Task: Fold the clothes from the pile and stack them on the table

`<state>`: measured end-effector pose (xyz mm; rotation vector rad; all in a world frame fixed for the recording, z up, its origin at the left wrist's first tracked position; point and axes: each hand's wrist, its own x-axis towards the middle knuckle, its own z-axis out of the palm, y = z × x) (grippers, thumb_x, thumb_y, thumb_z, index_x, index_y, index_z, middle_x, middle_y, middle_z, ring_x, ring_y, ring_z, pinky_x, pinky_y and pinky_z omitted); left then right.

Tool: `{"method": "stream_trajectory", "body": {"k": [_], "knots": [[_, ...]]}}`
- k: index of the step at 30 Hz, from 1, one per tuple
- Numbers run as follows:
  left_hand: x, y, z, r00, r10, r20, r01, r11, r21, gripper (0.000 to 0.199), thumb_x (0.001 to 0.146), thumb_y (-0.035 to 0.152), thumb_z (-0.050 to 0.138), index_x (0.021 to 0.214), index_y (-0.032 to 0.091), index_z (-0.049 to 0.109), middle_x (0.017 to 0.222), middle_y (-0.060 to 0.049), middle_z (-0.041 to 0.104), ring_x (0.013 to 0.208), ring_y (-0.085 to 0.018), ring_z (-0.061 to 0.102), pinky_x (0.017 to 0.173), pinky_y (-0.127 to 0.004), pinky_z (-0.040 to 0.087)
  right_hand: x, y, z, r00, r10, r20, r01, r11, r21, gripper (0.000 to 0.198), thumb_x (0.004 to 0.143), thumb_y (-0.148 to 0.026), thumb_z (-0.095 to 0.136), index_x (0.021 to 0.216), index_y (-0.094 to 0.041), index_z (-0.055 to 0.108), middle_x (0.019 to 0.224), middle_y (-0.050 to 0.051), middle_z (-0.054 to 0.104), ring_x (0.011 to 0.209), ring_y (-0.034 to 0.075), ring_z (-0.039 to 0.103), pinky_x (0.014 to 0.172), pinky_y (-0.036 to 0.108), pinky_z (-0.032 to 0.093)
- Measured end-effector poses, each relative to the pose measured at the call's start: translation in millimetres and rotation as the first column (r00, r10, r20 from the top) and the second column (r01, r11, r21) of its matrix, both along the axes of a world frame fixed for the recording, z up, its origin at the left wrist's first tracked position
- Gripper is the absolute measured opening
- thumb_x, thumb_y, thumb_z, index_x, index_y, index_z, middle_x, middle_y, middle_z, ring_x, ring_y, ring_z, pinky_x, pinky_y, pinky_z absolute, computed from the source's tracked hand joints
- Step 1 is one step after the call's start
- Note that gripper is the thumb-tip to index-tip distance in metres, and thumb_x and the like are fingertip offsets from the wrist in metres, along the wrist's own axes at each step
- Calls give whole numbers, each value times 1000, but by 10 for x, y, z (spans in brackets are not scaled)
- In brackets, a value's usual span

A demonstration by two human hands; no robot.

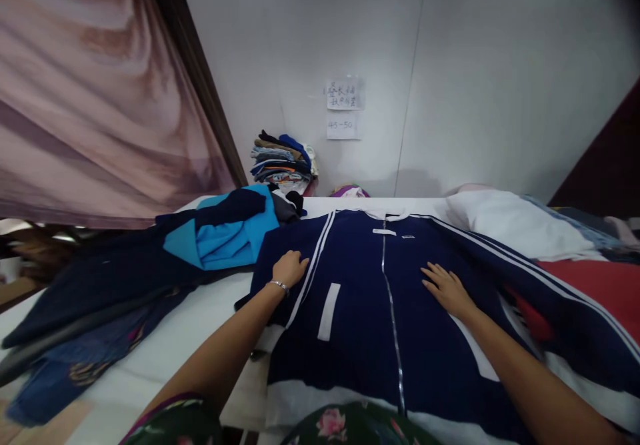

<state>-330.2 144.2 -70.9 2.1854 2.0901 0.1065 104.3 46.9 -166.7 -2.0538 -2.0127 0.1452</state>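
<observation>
A navy zip jacket (357,311) with white sleeve stripes, white pocket trims and a pale hem lies front up before me, its metal zip closed down the middle. My left hand (290,269), with a bracelet at the wrist, is on the sleeve at the jacket's left side, fingers curled and closed on the cloth. On the other half of the chest, my right hand (449,289) lies flat with its fingers spread. The sleeve on the right stretches out over other clothes. On the left, the sleeve lies close along the body, its pale cuff near the hem.
Dark garments and a bright blue one (235,235) are heaped at left, over jeans (85,358). A folded clothes stack (283,161) stands by the wall. White (520,221) and red clothes (595,291) lie at right. Paper notes (344,108) hang above; a pink curtain (100,85) hangs left.
</observation>
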Motion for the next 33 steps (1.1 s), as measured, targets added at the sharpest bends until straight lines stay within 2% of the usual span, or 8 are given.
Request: {"method": "stream_trajectory", "body": {"k": [5,11,19,23,25,27,30,33], "knots": [[-133,-55,1,988,150,-32,-153,981,-119,51,86,57,39,98,14,65,103,-18,70,100,-31,65,79,-38,49,31,21,-60,1000,10,14,-10,1000,18,52,91,-48,33,136,-26,50,149,5,39,141,25,28,113,51,22],[84,-59,-80,993,112,-45,-117,986,-123,43,82,51,53,106,16,61,110,-16,68,104,-29,64,81,-34,48,34,20,-69,1000,0,-2,0,1000,24,53,90,-48,32,135,-27,51,149,4,40,141,25,28,113,52,22],[-252,88,86,988,118,-98,-126,988,-84,30,86,40,49,101,19,64,109,-14,69,103,-26,64,79,-32,48,2,-5,1,1000,2,-20,-2,999,36,48,92,-45,34,133,-28,52,148,5,41,140,25,30,113,52,23],[-191,66,99,985,84,-148,-97,992,-80,30,84,34,52,102,14,64,107,-18,68,101,-32,65,79,-38,50,-25,-20,96,1000,8,-27,-8,1000,8,49,93,-44,34,135,-24,50,150,7,38,141,25,27,114,50,21],[-35,23,101,986,35,-160,-41,999,-33,33,84,31,51,111,14,61,115,-19,64,107,-32,62,84,-40,49,-38,-25,127,999,7,-43,-7,1000,-9,49,94,-43,35,137,-22,49,150,8,37,142,25,26,114,49,20],[173,-35,75,986,-100,-133,105,994,35,38,86,33,49,119,16,58,126,-16,59,116,-28,57,94,-38,46,-60,-27,147,998,2,-66,-3,1000,-21,49,94,-42,36,137,-22,49,151,8,36,142,25,25,115,49,19],[476,-140,-70,928,-363,-84,371,922,111,48,89,42,46,129,16,52,141,-14,49,132,-25,43,108,-35,35,-96,-19,190,994,-5,-113,3,1000,-26,48,93,-41,40,136,-22,50,151,8,36,142,26,24,115,51,17],[635,-238,-297,893,-442,-80,448,891,77,50,90,44,43,133,19,51,146,-13,44,138,-27,33,111,-46,30,-41,-24,320,982,6,-188,-14,999,-40,44,90,-38,48,129,-21,57,146,10,44,139,26,33,113,49,24]]}}
